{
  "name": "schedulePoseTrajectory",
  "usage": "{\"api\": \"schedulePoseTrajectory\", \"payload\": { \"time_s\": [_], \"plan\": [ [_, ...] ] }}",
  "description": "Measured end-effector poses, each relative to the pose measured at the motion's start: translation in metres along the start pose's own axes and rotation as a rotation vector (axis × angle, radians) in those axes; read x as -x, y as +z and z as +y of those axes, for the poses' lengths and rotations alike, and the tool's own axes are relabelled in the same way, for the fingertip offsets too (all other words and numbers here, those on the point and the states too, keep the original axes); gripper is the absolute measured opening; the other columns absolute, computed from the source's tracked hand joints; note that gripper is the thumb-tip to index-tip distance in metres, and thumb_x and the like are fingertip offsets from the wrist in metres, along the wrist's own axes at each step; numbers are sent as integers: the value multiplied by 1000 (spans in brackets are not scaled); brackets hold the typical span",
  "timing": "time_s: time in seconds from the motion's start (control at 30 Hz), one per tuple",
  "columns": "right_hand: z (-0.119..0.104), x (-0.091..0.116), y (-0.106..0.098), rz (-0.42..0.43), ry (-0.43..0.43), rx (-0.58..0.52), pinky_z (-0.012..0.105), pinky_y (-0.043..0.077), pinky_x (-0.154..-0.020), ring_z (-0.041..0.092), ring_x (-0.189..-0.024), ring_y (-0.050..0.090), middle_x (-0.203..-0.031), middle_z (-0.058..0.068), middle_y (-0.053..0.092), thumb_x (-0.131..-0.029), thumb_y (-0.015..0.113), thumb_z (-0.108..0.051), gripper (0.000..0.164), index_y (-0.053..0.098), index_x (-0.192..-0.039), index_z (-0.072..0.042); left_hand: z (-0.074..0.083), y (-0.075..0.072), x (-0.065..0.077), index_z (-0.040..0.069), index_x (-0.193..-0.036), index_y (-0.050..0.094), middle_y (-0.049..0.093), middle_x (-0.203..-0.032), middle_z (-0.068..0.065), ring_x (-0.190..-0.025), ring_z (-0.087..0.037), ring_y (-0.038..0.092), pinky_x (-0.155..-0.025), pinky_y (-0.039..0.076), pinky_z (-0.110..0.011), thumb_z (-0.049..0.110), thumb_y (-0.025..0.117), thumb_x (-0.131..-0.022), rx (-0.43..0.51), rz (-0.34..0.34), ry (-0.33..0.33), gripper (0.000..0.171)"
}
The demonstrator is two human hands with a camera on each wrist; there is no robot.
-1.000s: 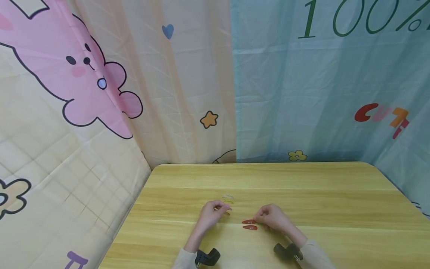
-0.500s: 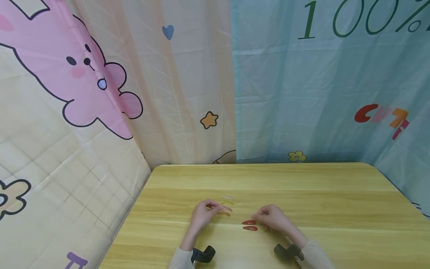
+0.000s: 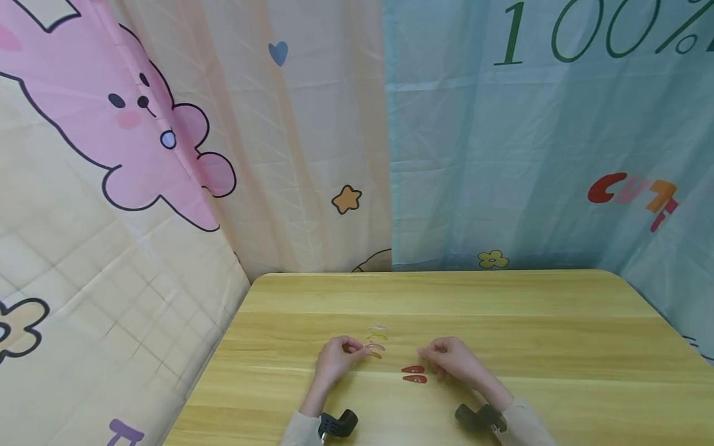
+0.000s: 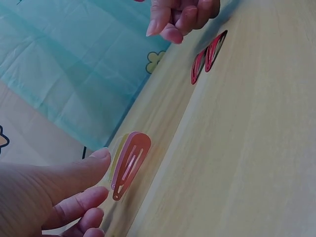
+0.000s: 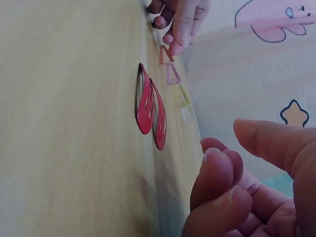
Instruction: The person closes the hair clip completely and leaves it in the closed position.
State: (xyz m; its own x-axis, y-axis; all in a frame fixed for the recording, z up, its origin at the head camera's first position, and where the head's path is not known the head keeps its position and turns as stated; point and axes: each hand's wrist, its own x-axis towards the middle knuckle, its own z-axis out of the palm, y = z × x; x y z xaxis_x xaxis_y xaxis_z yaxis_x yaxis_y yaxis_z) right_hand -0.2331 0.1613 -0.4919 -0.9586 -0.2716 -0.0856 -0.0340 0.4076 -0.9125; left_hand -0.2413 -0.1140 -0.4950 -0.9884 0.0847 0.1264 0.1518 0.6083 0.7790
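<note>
An orange snap hair clip stands at the near end of a row, with a pink clip, a yellow clip and a whitish clip behind it. My left hand is at the left of this row; its thumb and fingers are parted, tips close beside the orange and pink clips. Two red snap hair clips, one farther and one nearer, lie side by side to the right. My right hand hovers just beyond them, fingers loosely bent and thumb apart, holding nothing.
The wood-grain table carries all the clips. Printed curtains, cream at the left and blue at the right, hang behind its far edge. Dark wrist cameras, left and right, sit on both forearms.
My left hand has drawn back to the left from the row, leaving the orange and pink clips more in sight. My right fingers have shifted slightly up and away from the farther red clip.
</note>
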Motion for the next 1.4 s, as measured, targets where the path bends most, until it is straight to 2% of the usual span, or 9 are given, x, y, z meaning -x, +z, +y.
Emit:
{"api": "schedulePoseTrajectory", "payload": {
  "time_s": [0.27,0.5,0.73,1.4],
  "plan": [
    [-2,-1,-4,-7,-16,-43,24,36,-42,14,-47,51,-60,2,53,-90,64,-34,32,66,-87,-2,4,0,3,10,-81,69,61,-73,5,-64,-12,53,-60,41,-33,30,80,-76,-47,17,8,23],
    [-4,-2,-6,10,-9,-48,25,38,-43,14,-48,52,-60,2,52,-91,64,-33,31,68,-91,-2,3,2,2,13,-79,69,60,-72,6,-63,-10,52,-58,40,-31,30,81,-74,-76,30,-15,22],
    [-3,-1,-6,2,18,-47,24,36,-43,14,-47,52,-58,1,52,-91,63,-36,34,68,-91,-2,2,5,3,15,-77,70,59,-72,8,-64,-9,52,-57,39,-31,32,82,-72,-114,44,11,22],
    [0,-2,-7,-11,10,-60,24,37,-42,13,-47,51,-57,1,52,-91,63,-35,34,68,-90,-2,2,10,2,18,-75,69,58,-73,9,-64,-9,51,-55,38,-31,32,83,-72,-144,74,17,19]
  ]
}}
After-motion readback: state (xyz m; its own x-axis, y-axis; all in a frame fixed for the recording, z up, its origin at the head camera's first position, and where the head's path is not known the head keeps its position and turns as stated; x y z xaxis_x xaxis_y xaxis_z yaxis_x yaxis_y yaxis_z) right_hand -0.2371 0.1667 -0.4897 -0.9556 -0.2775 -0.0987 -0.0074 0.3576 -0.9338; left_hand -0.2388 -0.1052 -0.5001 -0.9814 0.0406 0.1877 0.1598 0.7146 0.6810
